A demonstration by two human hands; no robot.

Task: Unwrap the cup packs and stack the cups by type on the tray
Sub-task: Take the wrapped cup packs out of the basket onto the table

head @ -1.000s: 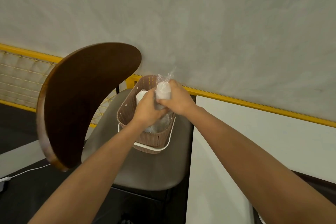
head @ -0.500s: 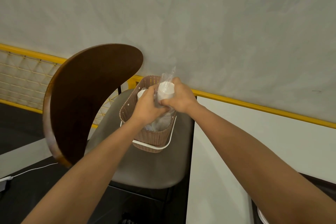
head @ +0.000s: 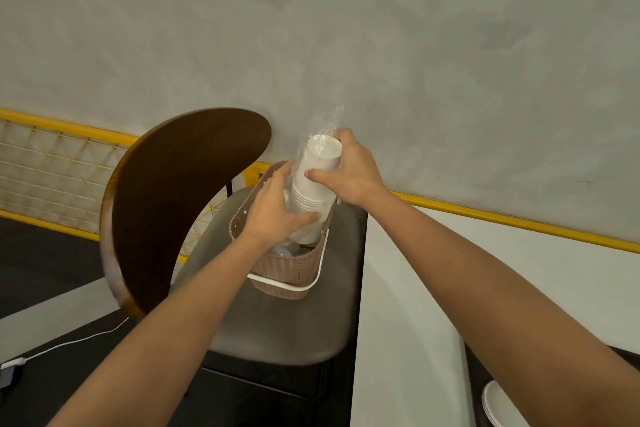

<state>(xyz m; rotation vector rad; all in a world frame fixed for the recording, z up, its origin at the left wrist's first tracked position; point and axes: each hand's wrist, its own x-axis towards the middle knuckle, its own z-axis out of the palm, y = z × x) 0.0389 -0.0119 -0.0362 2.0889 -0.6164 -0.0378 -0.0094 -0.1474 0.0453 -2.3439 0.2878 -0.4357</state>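
In the head view, a person reaches over a woven brown basket that stands on the grey seat of a chair. They hold a wrapped pack of white paper cups tilted above the basket, with its lower end at the basket's mouth. The right hand has its grip closed round the top of the pack, thumb across the front. The left hand has its grip curled round the lower part. The clear plastic wrap stands up past the top cup in a crumpled tail, so the pack looks unopened. Something pale lies deeper in the basket, too hidden to name. To the right runs a white bench, and at the bottom corner shows a white rounded rim that may be the tray, though that cannot be told. No loose cups are in sight, so the task seems barely begun, with unwrapping and stacking all left.
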